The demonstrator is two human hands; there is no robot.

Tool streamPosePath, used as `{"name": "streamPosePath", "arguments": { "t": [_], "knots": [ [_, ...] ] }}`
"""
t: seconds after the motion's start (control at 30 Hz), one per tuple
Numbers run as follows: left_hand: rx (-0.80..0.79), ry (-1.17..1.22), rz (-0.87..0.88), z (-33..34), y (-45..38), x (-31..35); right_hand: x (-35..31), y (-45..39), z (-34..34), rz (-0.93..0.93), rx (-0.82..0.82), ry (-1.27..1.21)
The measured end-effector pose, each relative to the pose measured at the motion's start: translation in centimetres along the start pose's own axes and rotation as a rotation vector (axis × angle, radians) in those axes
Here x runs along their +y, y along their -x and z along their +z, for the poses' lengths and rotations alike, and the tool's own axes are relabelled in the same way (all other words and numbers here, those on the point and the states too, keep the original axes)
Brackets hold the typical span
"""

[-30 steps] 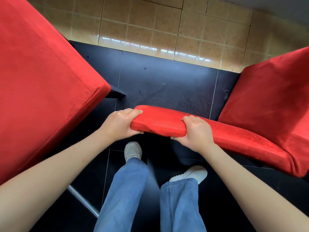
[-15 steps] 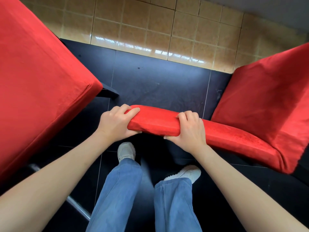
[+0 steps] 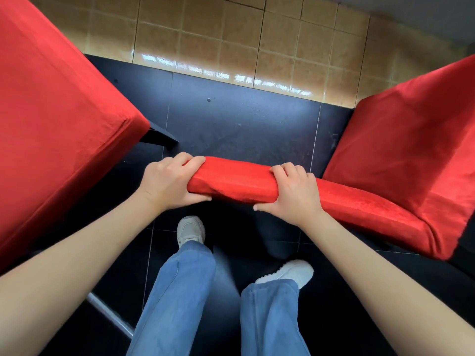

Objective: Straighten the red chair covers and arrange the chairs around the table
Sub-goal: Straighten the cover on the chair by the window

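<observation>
Gripping the top edge of a red-covered chair back (image 3: pixel 239 183), both hands are clamped on it: the left hand (image 3: pixel 168 182) wraps the left end, fingers curled over the far side and thumb along the near side, and the right hand (image 3: pixel 293 192) holds it further right, fingers over the top and thumb pointing left underneath. The cover fabric between the two hands shows a slight crease near the left corner. The chair back runs from centre frame toward the lower right, where it meets the red-covered seat (image 3: pixel 406 152) of the same chair, which fills the right side of the view. A second red-covered surface (image 3: pixel 56 119) fills the left side, well apart from the held chair; whether it is a chair seat or something else cannot be told. A dark leg (image 3: pixel 159 136) projects from beneath its corner. Below the hands: blue jeans (image 3: pixel 180 299) and two light shoes, left shoe (image 3: pixel 190 229) and right shoe (image 3: pixel 290 273), on a black tiled floor (image 3: pixel 244 124). Beyond it, tan glossy tiles (image 3: pixel 231 47). A metal bar (image 3: pixel 110 314) lies at lower left.
</observation>
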State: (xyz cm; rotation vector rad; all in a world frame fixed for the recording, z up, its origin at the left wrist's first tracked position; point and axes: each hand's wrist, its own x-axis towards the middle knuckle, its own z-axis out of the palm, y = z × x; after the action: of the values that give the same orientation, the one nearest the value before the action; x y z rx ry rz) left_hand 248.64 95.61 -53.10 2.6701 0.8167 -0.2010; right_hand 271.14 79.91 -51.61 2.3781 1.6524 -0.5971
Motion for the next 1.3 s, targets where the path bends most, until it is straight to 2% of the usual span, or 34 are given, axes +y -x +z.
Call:
{"name": "streamPosePath", "arguments": {
  "t": [0.17, 0.27, 0.6, 1.1, 1.23, 1.3],
  "knots": [
    [0.048, 0.030, 0.011, -0.1, -0.3, 0.1, 0.0, 0.7, 0.3, -0.067, 0.187, -0.065],
    [0.063, 0.047, 0.033, -0.3, -0.2, 0.2, 0.0, 1.0, 0.2, -0.083, 0.234, -0.087],
    [0.073, 0.064, 0.096, -4.7, -1.2, 2.4, 2.0, 2.0, -3.5, -0.072, 0.187, -0.162],
    [0.074, -0.024, 0.207, -16.4, -2.5, 7.6, 4.0, 5.4, -11.2, 0.016, 0.291, -0.272],
    [0.124, 0.090, 0.250, -19.8, -2.0, 9.4, 5.5, 7.6, -13.8, 0.030, 0.337, -0.301],
    [0.126, 0.248, 0.144, -20.9, -1.3, 10.9, 6.5, 8.9, -15.1, 0.011, 0.346, -0.287]
  ]
}}
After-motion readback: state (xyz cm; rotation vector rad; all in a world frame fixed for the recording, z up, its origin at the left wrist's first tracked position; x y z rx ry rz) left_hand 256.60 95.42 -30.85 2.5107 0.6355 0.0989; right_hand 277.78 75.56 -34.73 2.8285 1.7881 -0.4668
